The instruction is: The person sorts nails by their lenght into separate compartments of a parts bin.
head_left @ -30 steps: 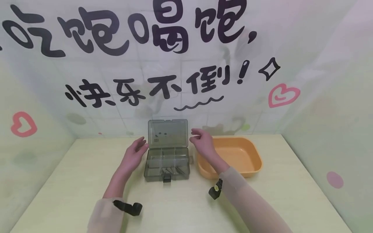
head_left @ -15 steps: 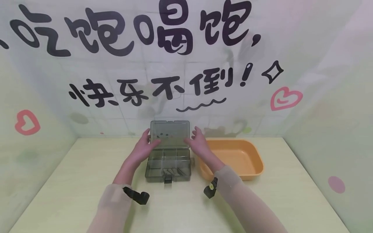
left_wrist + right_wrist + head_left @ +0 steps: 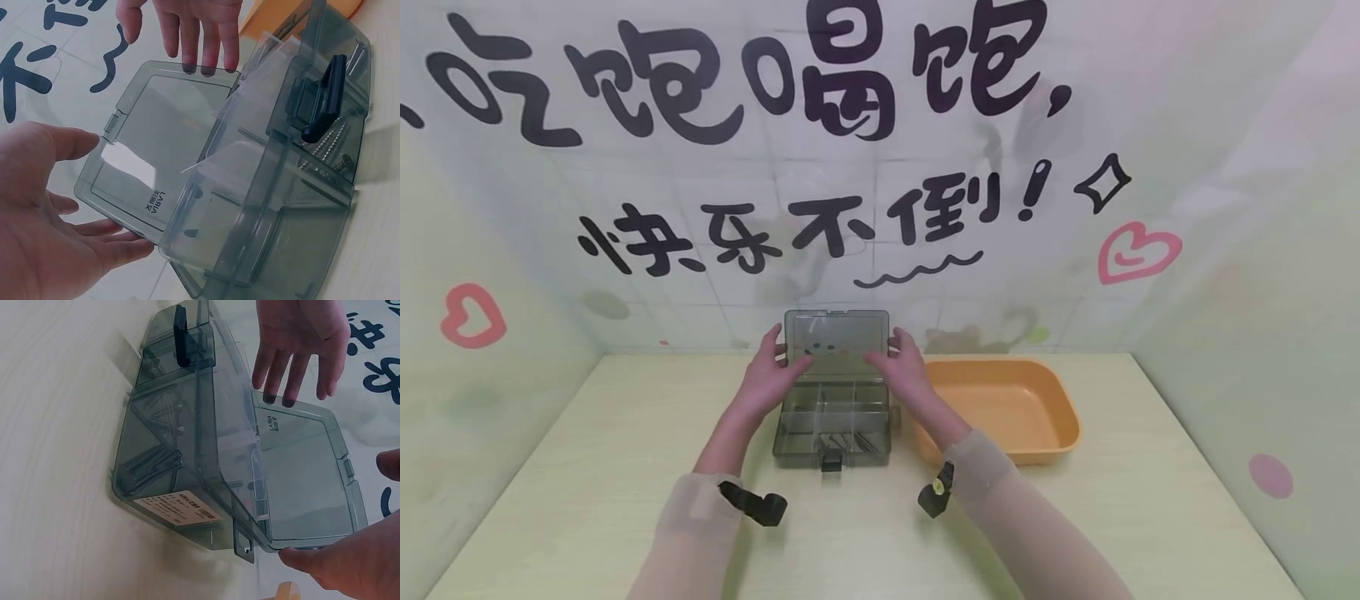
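Observation:
A grey see-through compartment box (image 3: 832, 425) stands on the table with its lid (image 3: 837, 333) raised upright at the back. My left hand (image 3: 771, 375) is at the lid's left edge, fingertips touching it and reaching slightly behind, thumb held in front. Mirroring it, my right hand (image 3: 910, 375) has its fingers at the lid's right edge. Neither hand visibly pinches the lid. Inside the box lie silver screws (image 3: 331, 139) and dark rod-like pieces (image 3: 150, 470). Clear inner flaps (image 3: 234, 165) cover some compartments. A black latch (image 3: 831, 462) hangs at the front.
An orange plastic basin (image 3: 1007, 408) stands right of the box, partly behind my right forearm. The wall (image 3: 820, 283) with black lettering rises close behind the lid. A white label (image 3: 178, 508) is stuck on the box's side.
Both hands have moved inward from beside the box to the lid's two side edges. Over the last half second they have shifted only slightly. The lid stays raised.

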A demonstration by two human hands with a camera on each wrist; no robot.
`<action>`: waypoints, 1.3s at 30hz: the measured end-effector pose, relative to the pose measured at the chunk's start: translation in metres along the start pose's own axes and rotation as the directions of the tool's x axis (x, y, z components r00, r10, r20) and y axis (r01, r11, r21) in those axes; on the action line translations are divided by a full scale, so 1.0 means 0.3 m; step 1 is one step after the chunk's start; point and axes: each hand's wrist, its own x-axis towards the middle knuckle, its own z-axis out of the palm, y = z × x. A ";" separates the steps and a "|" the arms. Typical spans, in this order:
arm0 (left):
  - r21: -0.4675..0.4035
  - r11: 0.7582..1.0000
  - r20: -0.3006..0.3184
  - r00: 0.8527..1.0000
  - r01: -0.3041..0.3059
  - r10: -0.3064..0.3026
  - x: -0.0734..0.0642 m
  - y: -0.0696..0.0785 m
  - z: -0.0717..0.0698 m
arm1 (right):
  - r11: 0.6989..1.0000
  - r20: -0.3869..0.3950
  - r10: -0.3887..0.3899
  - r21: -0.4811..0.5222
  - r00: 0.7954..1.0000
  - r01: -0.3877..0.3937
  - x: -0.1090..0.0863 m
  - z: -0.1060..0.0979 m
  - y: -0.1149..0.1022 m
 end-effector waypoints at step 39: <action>-0.285 0.947 -0.280 0.958 -0.150 0.067 -0.059 -0.079 0.060 | 0.979 -0.134 -0.184 0.067 0.974 0.194 -0.023 -0.009 0.047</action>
